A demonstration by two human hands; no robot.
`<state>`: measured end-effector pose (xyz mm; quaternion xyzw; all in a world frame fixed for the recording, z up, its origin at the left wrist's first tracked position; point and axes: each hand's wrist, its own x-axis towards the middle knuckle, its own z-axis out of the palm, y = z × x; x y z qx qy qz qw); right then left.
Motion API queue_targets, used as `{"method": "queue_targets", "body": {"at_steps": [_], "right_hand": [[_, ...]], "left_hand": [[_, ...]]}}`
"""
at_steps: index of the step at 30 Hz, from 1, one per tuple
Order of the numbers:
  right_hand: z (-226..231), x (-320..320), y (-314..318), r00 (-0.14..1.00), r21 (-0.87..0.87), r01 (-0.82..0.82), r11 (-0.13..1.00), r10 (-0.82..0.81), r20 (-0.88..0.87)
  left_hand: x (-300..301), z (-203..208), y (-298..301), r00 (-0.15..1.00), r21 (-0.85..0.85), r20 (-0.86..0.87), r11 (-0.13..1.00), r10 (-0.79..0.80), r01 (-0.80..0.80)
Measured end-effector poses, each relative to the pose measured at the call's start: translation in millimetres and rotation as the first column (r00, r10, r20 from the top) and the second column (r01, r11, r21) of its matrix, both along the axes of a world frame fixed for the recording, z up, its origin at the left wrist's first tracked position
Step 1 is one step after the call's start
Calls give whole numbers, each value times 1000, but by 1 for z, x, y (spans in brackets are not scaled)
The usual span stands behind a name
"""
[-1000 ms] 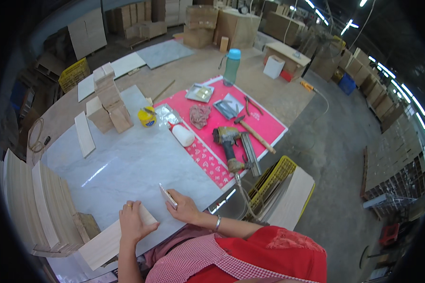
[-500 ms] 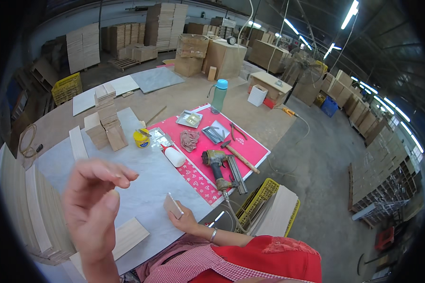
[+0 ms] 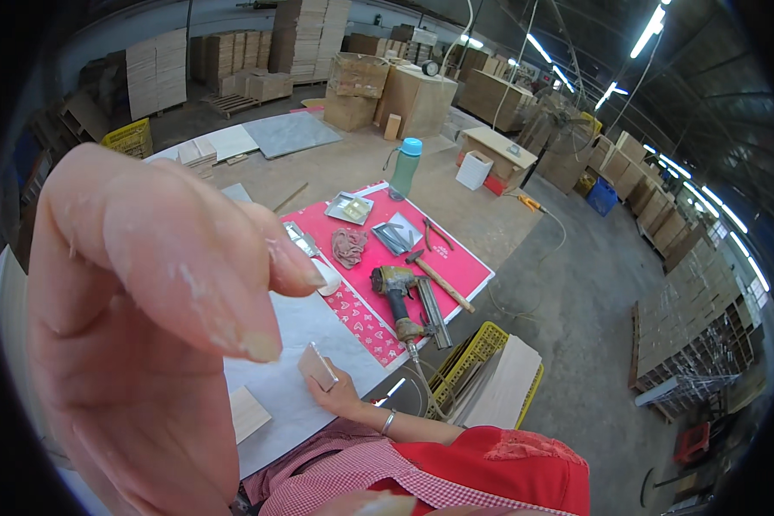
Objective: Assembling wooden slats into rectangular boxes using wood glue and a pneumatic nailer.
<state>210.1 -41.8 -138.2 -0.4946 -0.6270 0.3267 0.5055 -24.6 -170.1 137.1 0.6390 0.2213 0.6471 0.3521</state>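
Observation:
My left hand point(image 3: 138, 318) looms large and close on the left, its fingers bent and nothing visible in them. Whitish residue marks the skin, and a nail shows at the bottom edge. Farther down, my right hand point(image 3: 340, 394) is closed around a small flat rectangular piece point(image 3: 316, 365), beige with a pale shiny edge; I cannot tell its exact kind. It is held tilted above the grey-white tabletop point(image 3: 305, 322). Close to that hand, a light wooden board point(image 3: 248, 413) lies partly hidden behind the left hand.
A pink mat point(image 3: 447, 279) carries a nail gun point(image 3: 396, 297), a hammer point(image 3: 439, 281), pliers point(image 3: 439, 234), a crumpled rag point(image 3: 349, 247) and metal trays. A green bottle point(image 3: 402, 176) stands behind. Right of the table is a yellow crate point(image 3: 477, 335) with boards.
My left hand has come up much closer to the camera and now hides the wood stacks and yellow tub on the left. My right hand stays nearly in place with the flat piece.

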Motion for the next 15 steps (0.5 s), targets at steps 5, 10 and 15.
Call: {"method": "queue_targets", "body": {"at_steps": [5,10,15], "right_hand": [[0,-14,-3,999,2,-45,999,45,30],[5,-10,-3,1000,5,-17,1000,17,-15],[5,-5,1,1000,14,3,1000,-3,12]], "left_hand": [[113,134,71,999,-2,5,999,50,-50],[129,130,68,1000,-47,-20,999,16,-17],[44,70,50,996,-97,-71,994,-54,47]]}}
